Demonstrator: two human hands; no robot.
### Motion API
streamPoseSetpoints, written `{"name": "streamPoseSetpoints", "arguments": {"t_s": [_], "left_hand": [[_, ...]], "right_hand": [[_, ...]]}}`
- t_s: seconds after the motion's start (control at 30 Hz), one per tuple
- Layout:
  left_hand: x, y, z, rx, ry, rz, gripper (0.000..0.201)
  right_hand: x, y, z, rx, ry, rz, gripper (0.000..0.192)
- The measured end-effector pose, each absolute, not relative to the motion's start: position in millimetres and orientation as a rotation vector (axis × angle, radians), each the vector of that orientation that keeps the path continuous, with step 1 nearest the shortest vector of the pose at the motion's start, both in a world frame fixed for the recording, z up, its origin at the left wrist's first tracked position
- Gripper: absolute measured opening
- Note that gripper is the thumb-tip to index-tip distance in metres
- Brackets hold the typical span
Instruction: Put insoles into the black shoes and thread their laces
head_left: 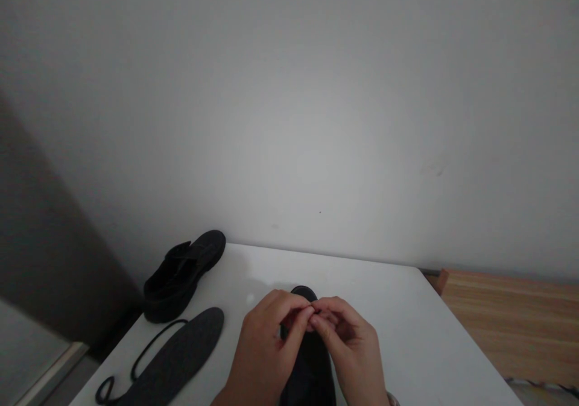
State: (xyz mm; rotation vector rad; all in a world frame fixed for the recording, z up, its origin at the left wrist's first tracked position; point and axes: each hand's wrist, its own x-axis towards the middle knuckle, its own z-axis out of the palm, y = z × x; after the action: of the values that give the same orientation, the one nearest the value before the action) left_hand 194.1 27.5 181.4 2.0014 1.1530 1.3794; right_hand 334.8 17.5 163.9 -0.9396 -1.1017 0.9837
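Head view: my left hand (266, 348) and right hand (350, 345) have their fingers pinched together over the black shoe (310, 367) on the worktop (407, 333); what they grip is hidden.

Shoes, black: two, one (183, 276) at the far left, one (310, 358) under the hands; insole (178, 358): one; lace (145, 358): one; table (407, 327): one; hands: two, left (266, 352), right (353, 348).

A plain pale wall (289, 104) fills most of the view under dim, even light. A white surface (407, 333) stands against it, with a wooden floor (511, 321) to the right.
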Motion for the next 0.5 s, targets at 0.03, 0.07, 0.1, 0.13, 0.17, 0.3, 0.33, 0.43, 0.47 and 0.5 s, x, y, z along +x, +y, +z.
{"name": "streamPoseSetpoints", "arguments": {"t_s": [0.03, 0.07, 0.1, 0.13, 0.17, 0.3, 0.33, 0.43, 0.47, 0.5], "left_hand": [[193.8, 27.3, 180.6, 2.018, 1.15, 1.386, 0.014], [193.5, 27.1, 180.1, 2.035, 1.143, 1.384, 0.014], [193.2, 27.0, 180.0, 2.05, 1.128, 1.377, 0.015], [192.8, 26.9, 180.2, 2.061, 1.108, 1.365, 0.016], [192.5, 26.9, 180.8, 2.064, 1.087, 1.348, 0.017], [191.0, 25.5, 181.9, 2.013, 1.042, 1.276, 0.018], [191.0, 23.9, 179.7, 2.0, 1.052, 1.26, 0.017], [194.4, 14.9, 159.9, 2.036, 1.088, 1.242, 0.012], [197.0, 10.8, 148.8, 2.089, 1.082, 1.262, 0.006], [200.2, 6.6, 136.4, 2.173, 1.058, 1.299, 0.006]], "right_hand": [[335.3, 17.5, 163.9, -0.948, -1.112, 0.974, 0.013], [336.3, 17.6, 164.0, -0.965, -1.131, 0.948, 0.012], [337.6, 17.8, 164.3, -0.983, -1.158, 0.91, 0.01], [339.0, 18.0, 164.8, -1.003, -1.195, 0.861, 0.007], [340.5, 18.3, 165.5, -1.02, -1.235, 0.801, 0.005], [345.3, 19.0, 170.3, -1.058, -1.345, 0.622, 0.004], [346.2, 18.8, 171.9, -1.058, -1.351, 0.612, 0.004], [349.0, 16.9, 177.8, -1.015, -1.325, 0.61, 0.005], [350.3, 15.7, 180.2, -0.993, -1.322, 0.601, 0.009], [352.0, 14.3, 182.9, -0.974, -1.331, 0.59, 0.014]]}}
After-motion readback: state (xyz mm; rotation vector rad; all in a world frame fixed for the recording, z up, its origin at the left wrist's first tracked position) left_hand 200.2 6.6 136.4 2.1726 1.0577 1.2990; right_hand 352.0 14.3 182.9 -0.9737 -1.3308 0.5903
